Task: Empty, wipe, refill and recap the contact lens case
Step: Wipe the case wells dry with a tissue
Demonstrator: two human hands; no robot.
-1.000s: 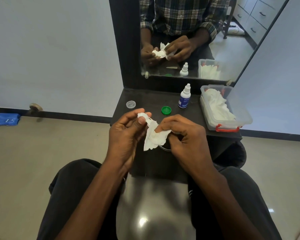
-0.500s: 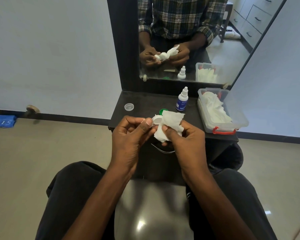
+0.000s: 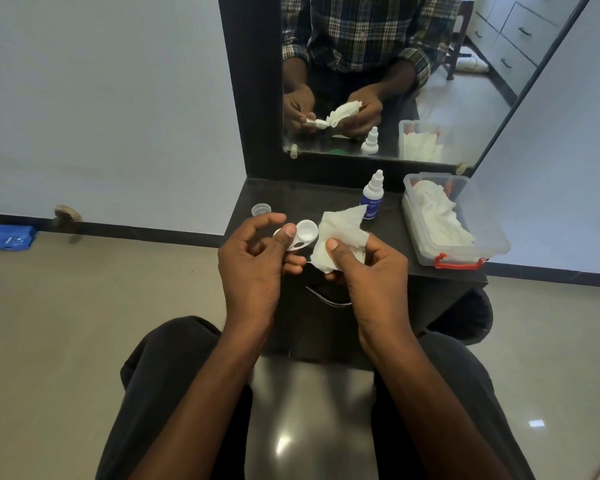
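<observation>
My left hand (image 3: 257, 265) pinches the white contact lens case (image 3: 303, 233) between thumb and fingers; one open well faces up. To its right, my right hand (image 3: 368, 271) grips a crumpled white tissue (image 3: 340, 237), just apart from the case. A clear cap (image 3: 261, 209) lies on the dark shelf (image 3: 309, 202) at the left. The solution bottle (image 3: 373, 199), white with a blue label, stands upright behind the tissue. The green cap is hidden behind my hands.
A clear plastic box (image 3: 454, 220) with red latches, holding white tissues, sits at the shelf's right end. A mirror (image 3: 395, 81) rises behind the shelf. A dark bin (image 3: 465, 313) stands below on the right. A blue cloth (image 3: 7, 237) lies on the floor, far left.
The tissue has come off the case: my right hand drew it to the right, and the case's open well now shows in my left hand. Both hands rose slightly.
</observation>
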